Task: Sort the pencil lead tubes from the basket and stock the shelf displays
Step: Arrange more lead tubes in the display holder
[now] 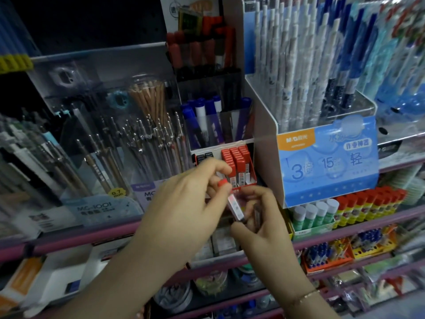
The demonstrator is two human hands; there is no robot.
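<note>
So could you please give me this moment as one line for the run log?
left hand: pinches red-capped lead tube | right hand: holds more tubes | red display box: partly filled

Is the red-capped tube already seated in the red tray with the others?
No, the red-capped tube is held between both hands in front of the red tray.

Two hands show: the left hand (184, 201) and the right hand (259, 217). Between them is one red-capped lead tube (232, 201). At twelve o'clock from it, the red display box (251, 173) holds three rows of red-capped tubes (236, 157). At three o'clock stand four white-capped glue sticks (315, 212). The other stock is too blurred to count.
</note>
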